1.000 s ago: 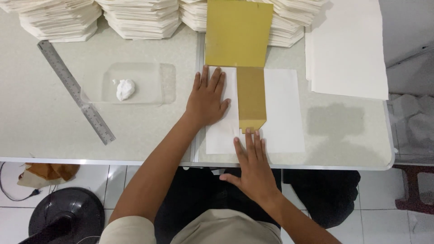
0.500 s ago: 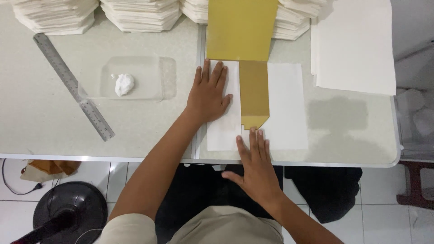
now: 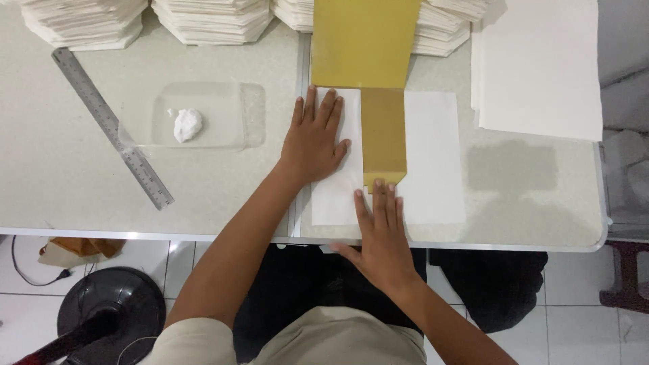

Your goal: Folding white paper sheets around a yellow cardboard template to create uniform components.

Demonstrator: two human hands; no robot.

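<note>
Fingers [image 3: 318,108] of the left hand [image 3: 314,142] lie flat and slightly spread on the left part of a white sheet [image 3: 433,159], palm down, pinching nothing. Right hand [image 3: 382,233] also lies flat, its fingers [image 3: 382,196] held close together, tips touching the pointed lower end of a gold paper strip [image 3: 383,135]; nothing is gripped.

Gold strip: narrow, runs down the middle of the white sheet, lower end cut to a blunt point. Its upper end meets a wider gold sheet [image 3: 365,40] that reaches past the top edge of the view. Whether the two are one piece, cannot tell.

White sheet: flat on the worktop [image 3: 527,203], near the front edge, between the two hands and extending right of the strip.

Further out, right: a stack of plain white sheets [image 3: 541,61], well apart from the hands. Behind the gold sheet, along the back of the worktop: several piles of folded white paper [image 3: 209,20].

Left of the left hand: a clear shallow tray [image 3: 230,115] holding a small white lump [image 3: 187,125]. Just beside the tray, a metal ruler [image 3: 111,125] lies diagonally.

Below the worktop edge: tiled floor [image 3: 574,331], a black round fan base [image 3: 111,307] at lower left, the person's beige clothing [image 3: 338,341] at bottom centre.
</note>
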